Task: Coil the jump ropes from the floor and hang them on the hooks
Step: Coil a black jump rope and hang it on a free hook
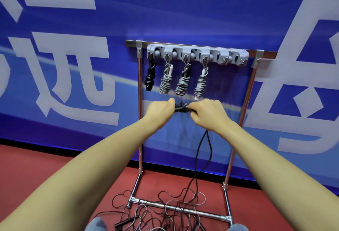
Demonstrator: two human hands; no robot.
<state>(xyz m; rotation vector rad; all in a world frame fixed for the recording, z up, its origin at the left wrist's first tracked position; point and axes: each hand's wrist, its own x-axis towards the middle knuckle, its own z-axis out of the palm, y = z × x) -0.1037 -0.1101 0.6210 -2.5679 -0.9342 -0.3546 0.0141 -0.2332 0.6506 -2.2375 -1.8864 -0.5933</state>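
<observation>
**Fifth rope: wrap in progress, hang comes next**

Going L to R. On the grey hook rail [198, 54] I count four finished bundles: a black coiled rope [150, 78] on the leftmost hook, then three grey coiled ropes [166, 82], [182, 83], [200, 83]. Hooks at the right end of the rail [238, 58] look free.

My left hand [159, 110] is fisted round one end of the black jump rope handles [181, 107], thumb up. My right hand [207, 113] is curled over the other end, fingers pinching cord against them. Both held just below the hung bundles, in front of the chrome rack [140, 120]. From under the right hand a doubled black cord [205, 150] drops to the red floor [55, 166].

So I judge I'm early in coiling: only a turn or two shows on the handles, most of the cord is slack. It runs down into a tangle of loose ropes [165, 210] over the rack's base bar, black and pale strands mixed, w/ another black handle [126, 221] at bottom left.

Next: wind cord round the handles, left hand steady, right feeding. Watch for the slack snagging on the pile or base bar; may need to shake it free. Then tuck the end, hang on the next free hook.
</observation>
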